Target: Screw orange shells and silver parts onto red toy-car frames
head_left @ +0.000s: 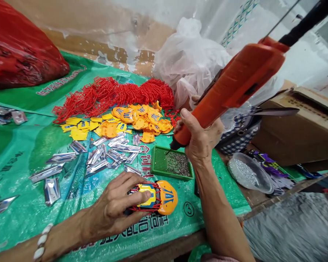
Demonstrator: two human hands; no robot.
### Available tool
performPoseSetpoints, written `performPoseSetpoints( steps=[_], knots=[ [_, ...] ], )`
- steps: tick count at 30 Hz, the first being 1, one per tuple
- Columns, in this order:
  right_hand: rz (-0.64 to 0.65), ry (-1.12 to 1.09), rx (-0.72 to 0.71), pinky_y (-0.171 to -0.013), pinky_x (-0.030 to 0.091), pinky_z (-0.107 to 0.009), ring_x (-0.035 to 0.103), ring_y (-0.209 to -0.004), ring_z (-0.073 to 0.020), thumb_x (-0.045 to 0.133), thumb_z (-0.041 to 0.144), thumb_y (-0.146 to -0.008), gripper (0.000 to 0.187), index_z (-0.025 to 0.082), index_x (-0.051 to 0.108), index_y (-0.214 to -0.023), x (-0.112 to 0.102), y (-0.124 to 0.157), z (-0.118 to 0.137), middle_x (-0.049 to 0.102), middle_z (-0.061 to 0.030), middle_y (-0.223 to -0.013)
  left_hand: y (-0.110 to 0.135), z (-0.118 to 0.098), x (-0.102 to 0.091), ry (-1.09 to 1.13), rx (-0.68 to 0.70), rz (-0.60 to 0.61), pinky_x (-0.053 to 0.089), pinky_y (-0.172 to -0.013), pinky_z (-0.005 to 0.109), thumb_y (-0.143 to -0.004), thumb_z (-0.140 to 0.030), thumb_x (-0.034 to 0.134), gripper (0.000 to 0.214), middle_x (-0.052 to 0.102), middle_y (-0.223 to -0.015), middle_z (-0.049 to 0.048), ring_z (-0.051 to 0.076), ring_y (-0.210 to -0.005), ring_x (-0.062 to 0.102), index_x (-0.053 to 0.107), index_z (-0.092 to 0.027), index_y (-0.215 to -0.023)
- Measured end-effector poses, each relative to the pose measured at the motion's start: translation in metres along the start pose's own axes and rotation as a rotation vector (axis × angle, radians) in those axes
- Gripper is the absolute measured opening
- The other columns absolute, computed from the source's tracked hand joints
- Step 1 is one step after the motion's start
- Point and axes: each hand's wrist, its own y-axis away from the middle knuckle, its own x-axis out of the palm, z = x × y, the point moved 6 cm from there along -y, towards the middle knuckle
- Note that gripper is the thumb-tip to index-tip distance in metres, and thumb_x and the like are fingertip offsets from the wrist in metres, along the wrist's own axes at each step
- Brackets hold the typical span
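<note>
A toy car with an orange hood, yellow top and red frame lies on the green sheet. My left hand is closed around its rear half, the index finger pressing on the yellow top. My right hand grips an orange electric screwdriver, tilted with its dark tip down. That tip is over a green perforated tray of small screws. Where the bit meets the screws is too small to make out clearly.
Silver parts, yellow and orange panels and red frames lie behind the car. To the right are a clear bowl of small metal pieces and a cardboard box. A red bag sits back left.
</note>
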Motion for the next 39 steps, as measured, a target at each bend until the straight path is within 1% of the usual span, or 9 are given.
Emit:
performPoseSetpoints(
  steps=[5,8,12,15,19,22,25,28,39],
  knots=[
    [-0.072,0.040,-0.052,-0.054,0.052,-0.033,0.060,-0.050,-0.0153,0.073,0.048,-0.074,0.045,0.024,0.059,-0.111,-0.002,-0.002,-0.009,0.054,0.0075,-0.060,-0.001,-0.002,-0.001,0.024,0.029,-0.020,0.048,-0.082,0.041,-0.091,-0.018,0.064,0.029,0.061,-0.113,0.0137,0.024,-0.099,0.056,0.054,-0.016,-0.119],
    [-0.079,0.049,-0.026,-0.054,0.053,-0.034,0.060,-0.050,-0.0164,0.074,0.048,-0.073,0.049,0.024,0.059,-0.113,-0.002,-0.002,-0.012,0.055,0.0073,-0.060,0.000,-0.002,-0.002,0.010,0.031,-0.032,0.048,-0.081,0.042,-0.093,-0.020,0.062,0.028,0.062,-0.111,0.0137,0.024,-0.098,0.056,0.053,-0.017,-0.119],
    [-0.069,-0.045,0.025,-0.046,0.050,-0.033,0.057,-0.044,-0.0167,0.077,0.043,-0.068,0.052,0.026,0.059,-0.114,0.002,-0.001,-0.013,0.054,0.0085,-0.056,0.000,-0.002,-0.001,-0.011,0.039,-0.022,0.049,-0.079,0.041,-0.094,-0.022,0.061,0.027,0.062,-0.109,0.0134,0.024,-0.095,0.056,0.052,-0.017,-0.119],
    [-0.083,-0.137,0.031,-0.045,0.049,-0.032,0.056,-0.043,-0.0155,0.078,0.037,-0.069,0.048,0.025,0.061,-0.111,0.007,0.001,-0.009,0.053,0.0091,-0.056,0.001,0.000,0.000,-0.014,0.018,-0.020,0.049,-0.079,0.042,-0.094,-0.023,0.061,0.026,0.062,-0.109,0.0136,0.024,-0.096,0.056,0.053,-0.017,-0.118],
    [-0.051,-0.234,0.058,-0.044,0.048,-0.030,0.056,-0.043,-0.0137,0.079,0.033,-0.070,0.039,0.026,0.061,-0.103,0.020,0.006,-0.004,0.056,0.0086,-0.060,0.001,-0.001,-0.001,-0.005,0.008,-0.022,0.049,-0.080,0.041,-0.093,-0.020,0.062,0.027,0.062,-0.110,0.0131,0.023,-0.096,0.057,0.054,-0.018,-0.119],
    [-0.021,-0.216,0.086,-0.042,0.048,-0.031,0.055,-0.044,-0.0143,0.079,0.039,-0.071,0.035,0.029,0.059,-0.098,0.029,0.009,-0.005,0.056,0.0084,-0.061,0.000,-0.002,-0.002,0.003,0.024,-0.023,0.050,-0.079,0.040,-0.092,-0.019,0.062,0.028,0.062,-0.111,0.0133,0.023,-0.096,0.057,0.054,-0.017,-0.119],
    [-0.006,-0.165,0.111,-0.041,0.047,-0.032,0.054,-0.044,-0.0152,0.079,0.047,-0.070,0.032,0.029,0.057,-0.085,0.032,0.010,-0.010,0.055,0.0079,-0.056,-0.001,-0.002,-0.002,0.005,0.027,-0.012,0.049,-0.080,0.041,-0.092,-0.018,0.062,0.028,0.062,-0.112,0.0143,0.024,-0.098,0.056,0.054,-0.016,-0.119],
    [-0.017,-0.158,0.118,-0.039,0.045,-0.031,0.053,-0.043,-0.0146,0.080,0.050,-0.067,0.037,0.028,0.052,-0.076,0.032,0.010,-0.012,0.055,0.0076,-0.054,-0.001,-0.002,-0.002,0.016,0.025,-0.013,0.049,-0.081,0.042,-0.090,-0.015,0.063,0.031,0.061,-0.113,0.0144,0.025,-0.099,0.056,0.054,-0.016,-0.120],
    [-0.031,-0.097,0.054,-0.051,0.049,-0.032,0.055,-0.051,-0.0138,0.078,0.049,-0.070,0.038,0.026,0.050,-0.083,0.028,0.008,-0.016,0.055,0.0071,-0.064,-0.003,-0.003,-0.003,-0.003,0.028,-0.023,0.050,-0.078,0.041,-0.092,-0.018,0.061,0.032,0.063,-0.111,0.0130,0.023,-0.096,0.058,0.051,-0.019,-0.123]
  ],
)
